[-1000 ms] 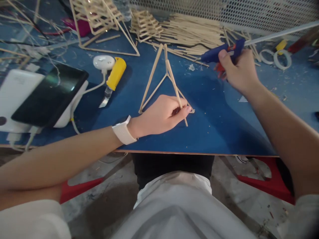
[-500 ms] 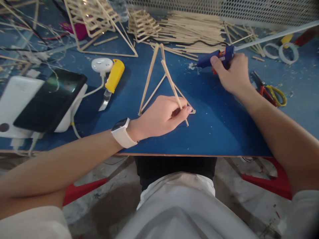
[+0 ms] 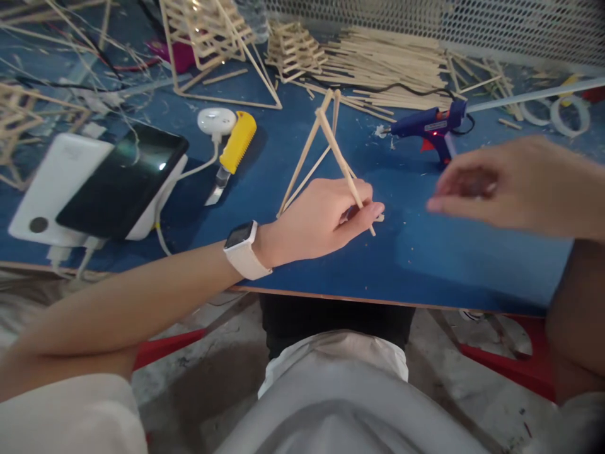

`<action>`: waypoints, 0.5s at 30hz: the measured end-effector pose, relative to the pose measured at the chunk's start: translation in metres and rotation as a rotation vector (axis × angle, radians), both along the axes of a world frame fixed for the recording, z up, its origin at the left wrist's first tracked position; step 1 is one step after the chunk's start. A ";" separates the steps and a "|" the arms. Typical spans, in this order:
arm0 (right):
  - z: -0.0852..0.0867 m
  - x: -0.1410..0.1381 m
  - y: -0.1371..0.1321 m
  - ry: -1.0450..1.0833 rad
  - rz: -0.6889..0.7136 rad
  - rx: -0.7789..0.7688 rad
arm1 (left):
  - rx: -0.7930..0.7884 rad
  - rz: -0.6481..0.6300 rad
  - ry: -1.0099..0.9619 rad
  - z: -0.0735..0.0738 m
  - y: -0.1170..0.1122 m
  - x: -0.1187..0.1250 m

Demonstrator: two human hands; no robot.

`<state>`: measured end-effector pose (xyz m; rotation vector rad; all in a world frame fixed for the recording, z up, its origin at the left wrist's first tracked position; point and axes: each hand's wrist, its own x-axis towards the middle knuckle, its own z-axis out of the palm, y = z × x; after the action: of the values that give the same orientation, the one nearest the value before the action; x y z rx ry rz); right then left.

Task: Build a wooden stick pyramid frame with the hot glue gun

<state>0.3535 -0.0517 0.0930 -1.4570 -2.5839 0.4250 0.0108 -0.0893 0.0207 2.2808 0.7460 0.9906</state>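
Note:
My left hand (image 3: pixel 321 211) is closed, pinching a thin wooden stick (image 3: pixel 341 156) between thumb and fingers. The stick leans up to the apex of a small triangular frame of sticks (image 3: pixel 306 154) standing on the blue table. My hand hides part of the frame's base. To the right, a blue glue gun (image 3: pixel 420 123) rests on the table with its red light lit and a glue stick in its back. My right hand (image 3: pixel 515 186), slightly blurred, hovers just below and right of the glue gun, its fingers loosely curled, apart from the thumb, and nothing visible in them.
A yellow-handled cutter (image 3: pixel 239 142) lies left of the frame, beside a white device (image 3: pixel 216 121). Power banks and a black phone (image 3: pixel 125 183) lie farther left. Behind are a pile of sticks (image 3: pixel 392 63), stick structures (image 3: pixel 295 50) and tape rolls (image 3: pixel 570 116).
My right hand has let go of the glue gun and pulled back right and toward me; the gun stays on the table. My left hand keeps its pinch on the stick. The view has shifted slightly.

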 end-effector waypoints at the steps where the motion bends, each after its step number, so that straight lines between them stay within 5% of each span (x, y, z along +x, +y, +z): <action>1: 0.001 -0.016 -0.013 0.144 0.139 -0.041 | 0.029 0.015 0.009 0.003 -0.001 -0.001; 3: -0.003 -0.051 -0.036 0.379 0.264 -0.039 | 0.077 0.036 0.047 0.009 -0.003 -0.003; 7: -0.017 -0.095 -0.061 0.565 0.103 0.038 | 0.112 0.092 0.125 0.023 -0.006 -0.002; 11: -0.018 -0.096 -0.063 0.683 0.032 0.053 | 0.121 0.150 0.152 0.040 -0.011 -0.002; 15: -0.019 -0.086 -0.061 0.761 0.028 0.039 | 0.083 0.116 0.100 0.074 -0.017 -0.023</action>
<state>0.2671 -0.1123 0.0738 -0.9759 -1.9807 0.7510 -0.0125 -0.1065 0.0949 2.3962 0.9034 0.9819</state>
